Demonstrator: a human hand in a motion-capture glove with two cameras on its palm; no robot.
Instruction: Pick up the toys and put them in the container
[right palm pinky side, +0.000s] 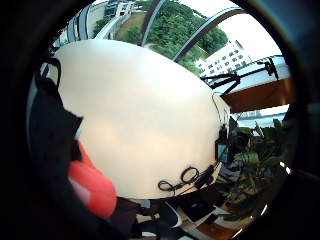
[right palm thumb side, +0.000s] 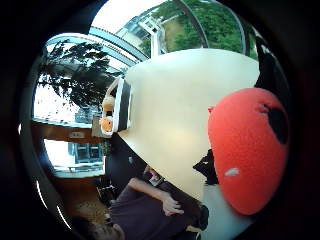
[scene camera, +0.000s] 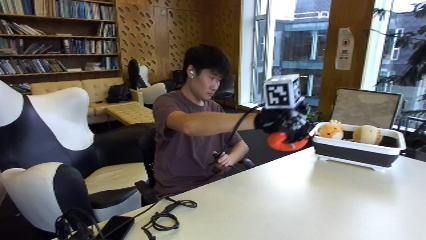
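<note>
A person seated at the long, pale, smooth-topped counter (scene camera: 313, 195) stretches the black-gloved right hand (scene camera: 279, 122) out over it, raised well above the surface. The grip is closed around a round, soft red-orange toy with a black patch (scene camera: 286, 141), which hangs beneath the glove in mid-air, near the container but not yet over it. In the thumb side palm view the same red toy (right palm thumb side: 247, 150) fills much of the picture close against the palm, its black patch toward the edge; in the little finger side palm view only a slice of it (right palm pinky side: 92, 185) shows beside the glove's dark fabric. The container, a white rectangular tub with a dark band round its sides (scene camera: 359, 147), stands on the far end of the counter, just beyond the raised hand. Two plush toys sit inside it, side by side: an orange, rounded one (scene camera: 330, 131) nearer the hand and a pale cream one (scene camera: 367, 134) next to it. The person's bare left hand (scene camera: 222, 159) rests in the lap. A coiled black cable (scene camera: 165, 216) lies on the near end of the counter, well apart from the tub.
</note>
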